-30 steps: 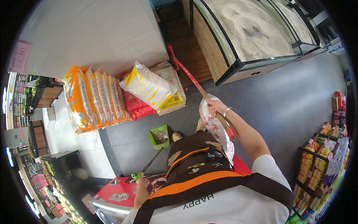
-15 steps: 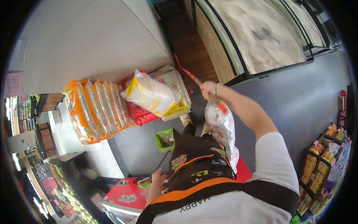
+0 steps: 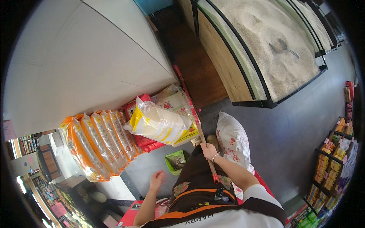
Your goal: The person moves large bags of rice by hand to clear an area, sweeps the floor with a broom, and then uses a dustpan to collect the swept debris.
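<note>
My right hand (image 3: pixel 209 151) is wrapped round a long wooden pole (image 3: pixel 201 133) with a red cap on its near end and a red far part. It looks like a broom handle, though no bristles show. The pole leans up past the stacked bags toward the wall. My left hand (image 3: pixel 157 178) is raised at the left of my apron, fingers loosely bent and apart, with nothing seen in it. Just beyond it, a green dustpan (image 3: pixel 184 156) with grey debris inside stands on the floor. A white woven sack (image 3: pixel 232 138) with red print stands right of my right hand.
Orange-wrapped packs (image 3: pixel 100 144) line the wall at left, beside a clear-and-yellow rice bag (image 3: pixel 161 123) lying on other bags. A large rice bin (image 3: pixel 281 79) with a metal scoop (image 3: pixel 283 47) fills the far right. Shelves of goods (image 3: pixel 330 159) stand at right; a red chest (image 3: pixel 138 212) is behind me.
My right hand has lowered the pole from an outstretched reach to in front of my apron. My left hand has risen and let go of the dustpan's handle.
</note>
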